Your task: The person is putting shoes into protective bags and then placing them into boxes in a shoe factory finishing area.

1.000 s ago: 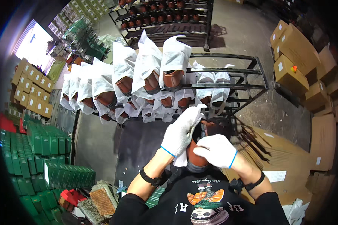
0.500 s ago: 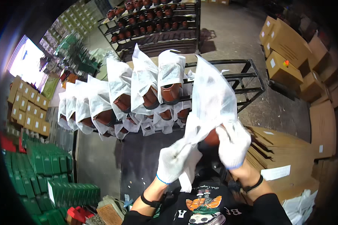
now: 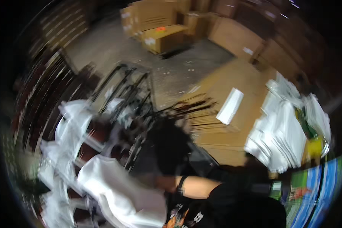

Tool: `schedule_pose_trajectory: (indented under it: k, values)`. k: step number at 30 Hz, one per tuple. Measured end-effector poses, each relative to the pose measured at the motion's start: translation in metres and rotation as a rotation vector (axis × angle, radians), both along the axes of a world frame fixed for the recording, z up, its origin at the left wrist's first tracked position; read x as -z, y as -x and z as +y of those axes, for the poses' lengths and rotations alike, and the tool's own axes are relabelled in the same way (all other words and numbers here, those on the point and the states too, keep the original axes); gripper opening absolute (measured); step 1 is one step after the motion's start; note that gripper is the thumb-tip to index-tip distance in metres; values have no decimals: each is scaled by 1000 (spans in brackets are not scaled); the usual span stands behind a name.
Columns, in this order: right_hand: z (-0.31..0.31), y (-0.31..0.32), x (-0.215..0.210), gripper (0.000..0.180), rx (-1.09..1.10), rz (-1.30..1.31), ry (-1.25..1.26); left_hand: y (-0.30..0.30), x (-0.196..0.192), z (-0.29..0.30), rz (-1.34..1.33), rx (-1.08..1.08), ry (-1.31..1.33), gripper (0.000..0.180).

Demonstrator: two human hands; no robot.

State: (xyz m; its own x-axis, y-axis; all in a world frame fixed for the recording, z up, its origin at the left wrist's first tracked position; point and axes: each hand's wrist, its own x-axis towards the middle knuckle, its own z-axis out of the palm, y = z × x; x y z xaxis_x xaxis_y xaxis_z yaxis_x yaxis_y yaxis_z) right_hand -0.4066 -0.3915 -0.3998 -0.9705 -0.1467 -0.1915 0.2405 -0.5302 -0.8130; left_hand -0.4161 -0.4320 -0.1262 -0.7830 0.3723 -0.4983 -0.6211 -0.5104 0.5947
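White bag (image 3: 117, 190) left of your right forearm (image 3: 199, 187), long axis slanting down-right; left hand unseen, can't tell right hand's grip.

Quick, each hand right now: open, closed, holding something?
Left hand: not discernible; state cannot be told.
Right hand: cannot be told; the right forearm points toward a white bag, but blur hides any grip.
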Motion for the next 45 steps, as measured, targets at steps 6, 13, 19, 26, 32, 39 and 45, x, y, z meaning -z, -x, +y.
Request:
schedule_pose_trajectory:
  k: [6, 13, 19, 26, 32, 39, 45]
  values:
    - [155, -117, -34, 46, 593, 70, 225, -61, -24, 127, 189, 536, 102, 51]
    - [285, -467, -306, 16, 1951, -228, -414, -142, -57, 236, 562, 786, 37, 50]
    - [293, -719, -360, 44, 2326, -1253, -1515, -386, -88, 448, 492, 1469, -457, 34]
    - [347, -864, -244, 56, 2035, -2145, -1367, -521, 40, 563, 870, 1793, -212, 28]
    - [344, -863, -270, 46, 2049, -1976, -818, -525, 55, 575, 1234, 1674, -204, 38]
    - [336, -833, -263, 72, 2010, -2242, -1437, -475, 2, 540, 1432, 1866, 82, 116]
    - [391, -552, -274, 52, 2249, -491, -1287, -266, 81, 395, 1534, 1108, -84, 75]
